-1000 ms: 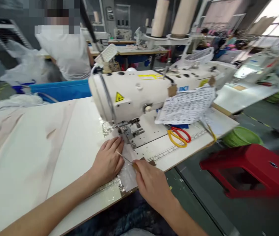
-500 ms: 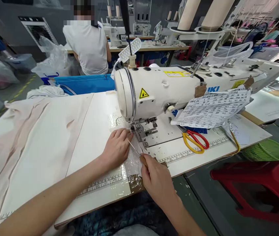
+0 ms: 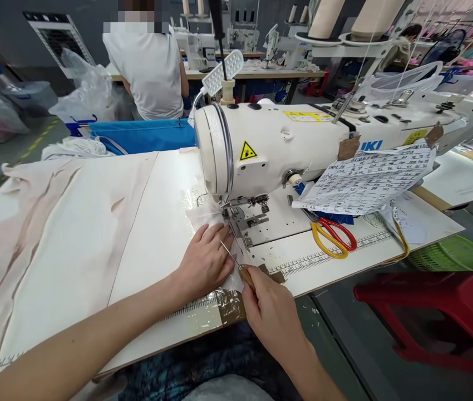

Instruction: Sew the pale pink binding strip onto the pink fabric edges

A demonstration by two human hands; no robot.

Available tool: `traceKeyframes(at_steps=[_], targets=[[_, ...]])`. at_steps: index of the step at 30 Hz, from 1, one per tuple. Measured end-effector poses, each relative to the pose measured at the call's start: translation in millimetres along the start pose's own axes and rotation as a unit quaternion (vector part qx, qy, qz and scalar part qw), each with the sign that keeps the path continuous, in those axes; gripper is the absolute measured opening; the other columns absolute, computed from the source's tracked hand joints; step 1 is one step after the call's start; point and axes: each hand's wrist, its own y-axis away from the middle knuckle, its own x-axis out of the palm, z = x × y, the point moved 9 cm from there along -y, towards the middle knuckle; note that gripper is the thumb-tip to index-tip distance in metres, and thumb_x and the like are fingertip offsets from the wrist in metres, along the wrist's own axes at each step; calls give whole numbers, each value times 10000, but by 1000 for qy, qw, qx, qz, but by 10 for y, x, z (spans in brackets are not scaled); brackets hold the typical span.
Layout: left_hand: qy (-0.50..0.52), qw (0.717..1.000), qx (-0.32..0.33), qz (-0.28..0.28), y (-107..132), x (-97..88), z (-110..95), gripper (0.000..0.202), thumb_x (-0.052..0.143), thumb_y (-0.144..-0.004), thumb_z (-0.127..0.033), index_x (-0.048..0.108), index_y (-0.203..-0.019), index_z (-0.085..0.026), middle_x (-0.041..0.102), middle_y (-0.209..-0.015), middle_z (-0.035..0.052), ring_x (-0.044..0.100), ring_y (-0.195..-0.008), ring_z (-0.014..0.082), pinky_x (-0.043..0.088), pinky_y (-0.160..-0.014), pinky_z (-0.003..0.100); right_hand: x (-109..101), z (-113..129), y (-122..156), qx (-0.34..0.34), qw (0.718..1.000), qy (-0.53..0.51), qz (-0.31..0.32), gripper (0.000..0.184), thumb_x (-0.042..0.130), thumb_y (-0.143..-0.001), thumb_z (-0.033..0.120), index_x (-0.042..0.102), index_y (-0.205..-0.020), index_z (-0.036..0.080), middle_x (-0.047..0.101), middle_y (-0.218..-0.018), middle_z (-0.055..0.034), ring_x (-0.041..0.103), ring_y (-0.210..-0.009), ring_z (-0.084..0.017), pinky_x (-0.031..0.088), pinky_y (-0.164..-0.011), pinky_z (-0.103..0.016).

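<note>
Under the head of a white sewing machine (image 3: 270,147), a small piece of thin pale fabric (image 3: 205,214) lies by the presser foot (image 3: 228,210). My left hand (image 3: 203,259) rests on this fabric just in front of the foot, fingers stretched out and pressing down. Its fingers cover much of the piece. In my right hand (image 3: 272,306) is an awl (image 3: 246,275), held by its wooden handle. The thin metal shaft points away to the upper left, with its tip by the left fingers. Whether the tip touches the fabric cannot be made out.
Pale pink fabric panels (image 3: 31,223) cover the table's left part. Scissors (image 3: 332,236) with red and yellow handles lie right of the machine, below a handwritten sheet (image 3: 365,181). A red stool (image 3: 437,312) and green basket (image 3: 456,256) stand at right. A person (image 3: 144,72) sits ahead.
The pale fabric now shows behind the presser foot, where it was barely visible. My left hand lies flatter and slightly closer to me. The view has shifted a little; the awl stays in my right hand.
</note>
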Motion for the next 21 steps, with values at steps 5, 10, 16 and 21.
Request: traceKeyframes(at_steps=[5,10,16,21], targets=[[-10,1000,0,0,8,30,32,365,458,-928,-200,624,-1231,-82,602,-1323,166,519,-1263,309,410,-1082,497,-88,-142,67,12,999,-29,-27,286,377,-932,144,622,-1078,124,738,-805,-75,696,-636,-204,460,-521,-267],[-19,1000,7,0,16,18,9,377,435,-953,-231,621,-1239,-72,609,-1313,170,513,-1263,315,396,-1090,501,-101,-405,126,76,991,-109,1,260,398,-969,216,621,-1082,145,686,-719,-33,639,-567,-171,460,-504,-232],[-21,1000,2,7,17,23,-9,391,410,-977,-258,611,-1251,-64,608,-1309,165,503,-1268,304,374,-1109,491,-97,-523,151,127,973,-193,15,261,401,-998,279,621,-1089,171,606,-635,26,606,-558,-146,482,-568,-212],[-21,999,6,25,29,69,7,402,418,-937,-190,595,-1271,-54,585,-1338,172,488,-1279,310,376,-1107,503,-81,-535,158,133,970,-204,10,264,412,-996,285,627,-1094,169,613,-637,27,598,-553,-141,486,-569,-208]])
